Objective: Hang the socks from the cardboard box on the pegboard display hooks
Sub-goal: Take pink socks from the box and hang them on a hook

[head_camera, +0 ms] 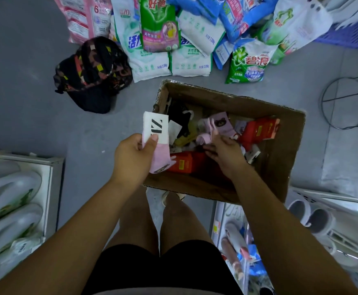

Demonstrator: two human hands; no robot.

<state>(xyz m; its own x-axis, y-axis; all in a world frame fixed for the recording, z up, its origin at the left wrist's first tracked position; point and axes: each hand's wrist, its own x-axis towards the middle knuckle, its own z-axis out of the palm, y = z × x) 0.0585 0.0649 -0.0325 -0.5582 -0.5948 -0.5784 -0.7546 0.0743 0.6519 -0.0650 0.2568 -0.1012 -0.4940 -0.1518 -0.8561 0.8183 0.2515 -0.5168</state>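
Note:
An open cardboard box (280,158) stands on the grey floor in front of my legs, holding several pairs of socks and red packets. My left hand (131,160) grips a pink sock pair with a white card sleeve (155,129) at the box's left edge. My right hand (222,152) reaches into the box and pinches a light pink sock pair with a bear face (219,124). Black and yellow socks (184,124) lie deeper in the box. No pegboard or hooks are in view.
Detergent bags (173,35) are piled on the floor beyond the box, with a dark patterned backpack (93,71) to their left. A wire stand (346,103) sits at right. White shelves with goods flank me at lower left (14,199) and lower right (323,220).

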